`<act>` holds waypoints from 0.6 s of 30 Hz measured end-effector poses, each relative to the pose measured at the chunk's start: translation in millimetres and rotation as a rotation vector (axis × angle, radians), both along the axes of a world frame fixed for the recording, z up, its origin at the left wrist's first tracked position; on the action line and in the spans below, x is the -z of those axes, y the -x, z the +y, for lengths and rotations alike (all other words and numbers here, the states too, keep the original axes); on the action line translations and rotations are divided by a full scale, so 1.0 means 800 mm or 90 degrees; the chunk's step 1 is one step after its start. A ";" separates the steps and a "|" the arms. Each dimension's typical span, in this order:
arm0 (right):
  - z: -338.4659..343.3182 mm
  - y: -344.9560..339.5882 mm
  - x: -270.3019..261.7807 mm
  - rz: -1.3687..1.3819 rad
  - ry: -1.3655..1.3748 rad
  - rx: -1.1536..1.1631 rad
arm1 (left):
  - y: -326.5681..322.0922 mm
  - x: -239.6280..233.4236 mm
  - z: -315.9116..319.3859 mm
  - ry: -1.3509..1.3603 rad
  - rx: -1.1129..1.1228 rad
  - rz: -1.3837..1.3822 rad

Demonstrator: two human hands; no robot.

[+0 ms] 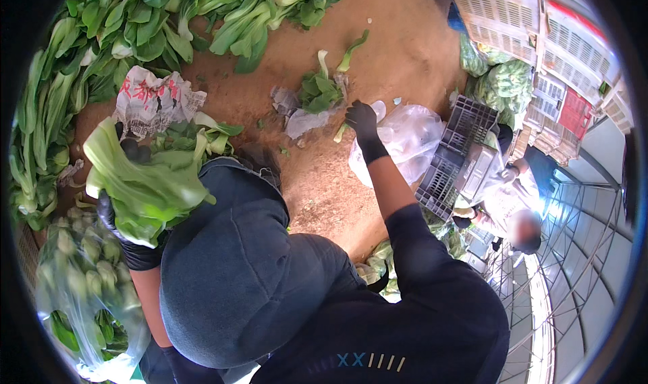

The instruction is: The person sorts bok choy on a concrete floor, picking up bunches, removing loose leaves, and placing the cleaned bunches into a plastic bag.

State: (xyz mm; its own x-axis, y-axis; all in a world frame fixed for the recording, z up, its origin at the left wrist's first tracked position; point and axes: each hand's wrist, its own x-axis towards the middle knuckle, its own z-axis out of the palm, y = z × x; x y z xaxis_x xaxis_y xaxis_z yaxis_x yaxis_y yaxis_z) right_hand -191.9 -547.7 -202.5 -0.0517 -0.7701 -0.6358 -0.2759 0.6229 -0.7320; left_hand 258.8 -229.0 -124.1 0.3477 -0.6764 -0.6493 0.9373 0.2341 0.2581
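My left hand point(108, 214), in a black glove, grips a head of bok choy point(147, 186). Its pale stalk base points to the left and its leaves hang over my bent knee. Dark gloved fingers show behind the stalks. My right hand point(362, 123), also black-gloved, is stretched out over the soil at the edge of some clear plastic bags point(410, 141). Its fingers look curled, and what lies under them is hidden. Just past it, loose green leaves point(320, 91) rest on torn paper point(304, 121).
Heaped bok choy point(136, 29) lies along the far left. A crumpled printed sheet point(157, 100) is beside it. A filled plastic bag of bok choy point(91, 277) stands at my left. Black crates point(440, 166), stacked pale crates point(498, 19) and another person point(506, 201) are at right.
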 end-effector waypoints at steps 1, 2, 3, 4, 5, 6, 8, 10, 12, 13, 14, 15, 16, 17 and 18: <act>-0.001 -0.044 -0.001 0.187 -0.100 0.048 | -0.003 -0.005 0.005 -0.008 -0.005 -0.005; -0.012 -0.053 0.001 0.186 -0.101 0.048 | -0.006 -0.013 0.002 -0.003 -0.004 -0.006; -0.026 -0.061 0.005 0.231 -0.076 -0.079 | -0.007 -0.017 -0.001 0.004 -0.005 -0.003; -0.033 -0.064 0.005 0.274 -0.051 -0.207 | -0.007 -0.022 -0.005 0.010 -0.003 0.000; -0.022 -0.088 0.002 0.265 -0.063 -0.217 | -0.006 -0.027 -0.001 0.001 -0.007 -0.004; -0.010 -0.107 -0.007 0.136 -0.048 -0.255 | -0.007 -0.032 0.003 -0.008 -0.009 -0.006; 0.010 -0.142 -0.039 -0.078 -0.044 -0.265 | -0.008 -0.040 0.002 -0.016 -0.009 -0.016; -0.009 -0.118 -0.042 0.020 0.029 -0.351 | -0.006 -0.034 -0.006 -0.020 -0.003 -0.038; -0.035 -0.093 -0.041 0.178 0.041 -0.374 | -0.011 -0.035 -0.017 -0.011 0.002 -0.074; -0.045 -0.086 -0.038 0.237 -0.024 -0.309 | -0.014 -0.033 -0.019 -0.019 -0.007 -0.089; -0.044 -0.075 -0.036 0.524 0.375 -0.614 | -0.021 -0.036 -0.021 -0.014 -0.012 -0.089; -0.042 -0.063 -0.031 0.707 0.577 -0.684 | -0.026 -0.040 -0.024 -0.008 -0.020 -0.090; -0.029 -0.093 -0.039 0.611 0.605 -0.624 | -0.031 -0.043 -0.018 -0.023 -0.027 -0.105; -0.014 -0.149 -0.058 0.506 0.624 -0.568 | -0.039 -0.049 -0.004 -0.032 -0.007 -0.152; 0.003 -0.200 -0.082 0.342 0.510 -0.559 | -0.045 -0.057 0.007 -0.034 0.020 -0.193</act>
State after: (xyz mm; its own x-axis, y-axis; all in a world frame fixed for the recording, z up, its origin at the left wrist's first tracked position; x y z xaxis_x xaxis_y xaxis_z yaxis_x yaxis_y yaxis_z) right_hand -31.9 -545.0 -136.7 0.5569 -0.8294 -0.0445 -0.7376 -0.4692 -0.4855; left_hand 294.6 -223.6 -78.2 0.5101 -0.6574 -0.5547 0.8225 0.1844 0.5380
